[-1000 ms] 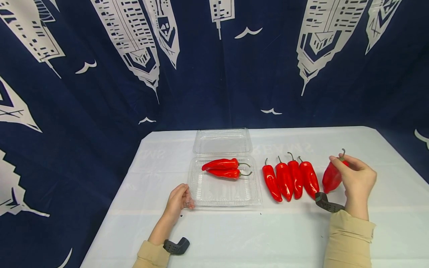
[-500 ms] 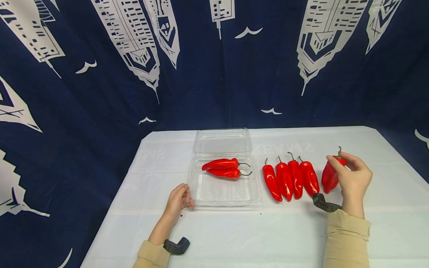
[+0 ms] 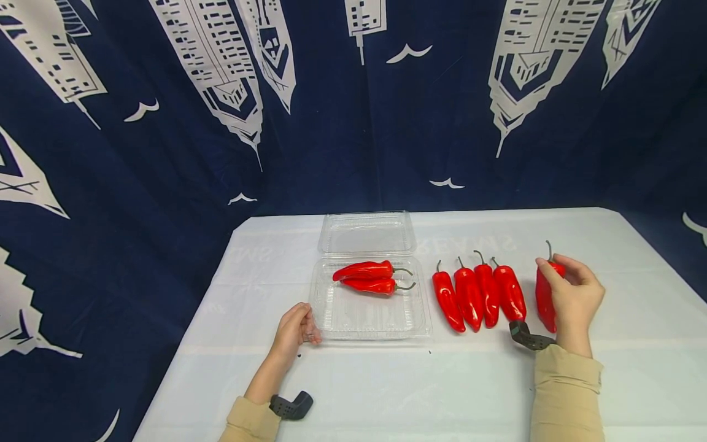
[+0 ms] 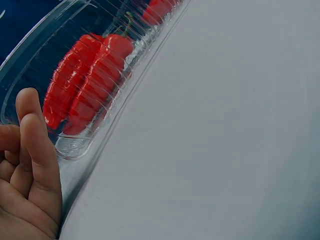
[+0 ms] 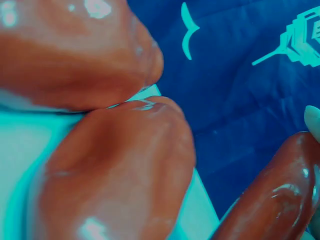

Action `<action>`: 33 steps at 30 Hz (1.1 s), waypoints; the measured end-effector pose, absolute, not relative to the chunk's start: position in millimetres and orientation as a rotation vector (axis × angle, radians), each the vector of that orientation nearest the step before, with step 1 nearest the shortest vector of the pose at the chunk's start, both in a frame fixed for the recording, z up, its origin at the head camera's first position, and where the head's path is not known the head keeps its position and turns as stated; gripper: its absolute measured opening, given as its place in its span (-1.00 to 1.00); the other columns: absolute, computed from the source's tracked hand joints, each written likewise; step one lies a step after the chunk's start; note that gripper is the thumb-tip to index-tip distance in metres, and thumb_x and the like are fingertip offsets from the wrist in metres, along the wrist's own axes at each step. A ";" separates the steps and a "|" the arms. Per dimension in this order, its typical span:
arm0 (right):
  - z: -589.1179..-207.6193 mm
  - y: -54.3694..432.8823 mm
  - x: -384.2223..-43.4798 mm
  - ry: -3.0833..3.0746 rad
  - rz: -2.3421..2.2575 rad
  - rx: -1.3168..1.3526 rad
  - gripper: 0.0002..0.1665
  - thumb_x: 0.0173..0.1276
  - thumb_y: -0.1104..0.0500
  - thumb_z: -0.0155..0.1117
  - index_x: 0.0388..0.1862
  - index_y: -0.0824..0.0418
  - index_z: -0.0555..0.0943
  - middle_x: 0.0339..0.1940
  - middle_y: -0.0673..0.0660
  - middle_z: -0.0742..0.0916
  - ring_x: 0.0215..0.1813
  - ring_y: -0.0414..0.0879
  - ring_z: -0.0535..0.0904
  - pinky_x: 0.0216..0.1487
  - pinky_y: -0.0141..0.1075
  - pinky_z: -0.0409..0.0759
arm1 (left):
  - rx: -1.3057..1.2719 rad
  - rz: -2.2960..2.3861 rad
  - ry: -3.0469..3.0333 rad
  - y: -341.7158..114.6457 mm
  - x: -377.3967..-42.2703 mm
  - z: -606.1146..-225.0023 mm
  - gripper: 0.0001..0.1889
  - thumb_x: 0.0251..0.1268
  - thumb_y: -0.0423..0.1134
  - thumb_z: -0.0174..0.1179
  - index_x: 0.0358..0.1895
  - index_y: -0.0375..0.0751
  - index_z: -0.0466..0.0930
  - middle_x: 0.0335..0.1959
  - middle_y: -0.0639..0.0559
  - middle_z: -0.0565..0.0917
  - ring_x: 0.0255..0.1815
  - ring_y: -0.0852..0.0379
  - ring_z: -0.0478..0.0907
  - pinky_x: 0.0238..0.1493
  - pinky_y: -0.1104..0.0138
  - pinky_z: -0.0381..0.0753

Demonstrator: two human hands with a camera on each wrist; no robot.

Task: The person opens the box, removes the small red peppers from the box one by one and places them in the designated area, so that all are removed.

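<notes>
My right hand pinches a red pepper by its top, just below the curved green stem. In the right wrist view that red pepper slants at the lower right, the tip of a digit at its end. My left hand holds the front left corner of a clear plastic clamshell container, whose lid is folded back. Two red peppers lie side by side within it. Left wrist view: fingers stand against the end of the container.
Several red peppers lie in a row between the container and my right hand. A white cloth covers the table. Behind it hangs a navy curtain with white building prints. The lid lies toward the back edge.
My right hand has shifted a little left toward the row, and the pepper in it now hangs more upright. The left hand and the container have stayed in place.
</notes>
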State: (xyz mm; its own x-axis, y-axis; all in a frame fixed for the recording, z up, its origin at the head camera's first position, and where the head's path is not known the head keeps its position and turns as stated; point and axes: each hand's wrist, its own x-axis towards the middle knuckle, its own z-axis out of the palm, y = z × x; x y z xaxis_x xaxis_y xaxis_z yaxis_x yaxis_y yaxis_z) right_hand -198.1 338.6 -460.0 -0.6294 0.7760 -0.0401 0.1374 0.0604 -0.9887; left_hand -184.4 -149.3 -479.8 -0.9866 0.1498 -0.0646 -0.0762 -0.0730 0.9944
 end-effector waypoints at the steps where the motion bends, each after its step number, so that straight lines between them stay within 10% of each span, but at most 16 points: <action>1: -454.2 332.8 -194.9 -1.821 1.624 -0.920 -0.44 0.05 -0.13 0.43 0.08 -0.10 0.61 0.09 -0.09 0.56 0.03 -0.30 0.34 0.20 -0.40 0.37 | 0.083 2.193 2.029 -149.4 -184.5 -480.6 -0.70 0.51 -0.23 -0.28 -0.46 -0.22 0.24 -0.72 0.02 0.26 -0.70 0.14 0.47 -0.56 0.34 0.56; 16: -452.4 317.0 -195.5 -1.881 1.549 -0.849 -0.49 0.11 -0.18 0.36 0.04 -0.05 0.63 -0.10 -0.15 0.58 -0.12 -0.33 0.40 -0.03 -0.58 0.44 | 0.083 2.190 2.017 -149.5 -184.3 -476.4 -0.71 0.51 -0.29 -0.31 -0.46 -0.24 0.24 -0.72 0.03 0.25 -0.70 0.16 0.46 -0.55 0.34 0.56; 33: -457.1 323.0 -207.3 -2.048 1.541 -0.924 -0.42 0.19 -0.14 0.30 0.17 0.02 0.54 0.05 -0.03 0.56 -0.05 -0.27 0.38 0.16 -0.41 0.40 | 0.106 2.167 2.035 -145.1 -174.9 -456.8 -0.69 0.50 -0.35 -0.35 -0.48 -0.25 0.24 -0.72 0.03 0.26 -0.70 0.19 0.47 -0.55 0.36 0.56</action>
